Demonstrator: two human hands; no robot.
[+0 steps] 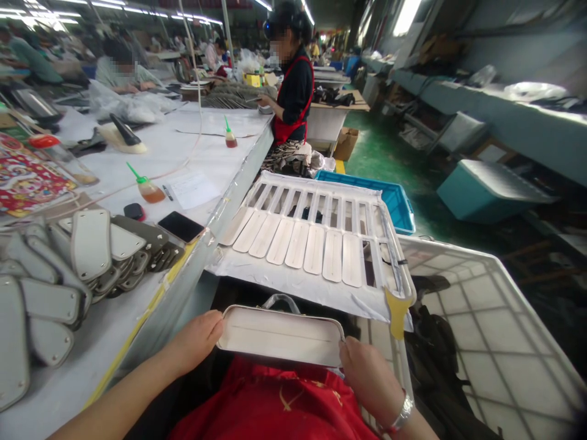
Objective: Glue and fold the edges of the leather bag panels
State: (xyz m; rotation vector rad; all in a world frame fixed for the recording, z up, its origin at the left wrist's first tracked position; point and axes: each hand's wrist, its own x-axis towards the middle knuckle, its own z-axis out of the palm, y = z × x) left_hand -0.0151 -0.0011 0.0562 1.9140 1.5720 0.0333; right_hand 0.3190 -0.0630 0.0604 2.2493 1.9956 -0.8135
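Above my red apron I hold a cream oblong panel [280, 335] with rounded corners, a raised dark-edged rim and a faint line along its length. My left hand [195, 342] is closed on its left end. At the other end, the fingers of my right hand [367, 373] pinch the corner. A pale curved loop [280, 300] shows just behind the panel; whether it is joined to it I cannot tell. Beyond lies a white slatted rack [316, 198], with several similar cream panels [297, 244] laid side by side along its near half.
Grey bag-shaped pieces [92, 244] are piled on the left table, near a phone [181, 227] and a glue bottle [151, 190]. A white crate [495, 318] holding dark pieces stands at right. A blue bin [389, 198] sits behind the rack. A co-worker [296, 91] stands ahead.
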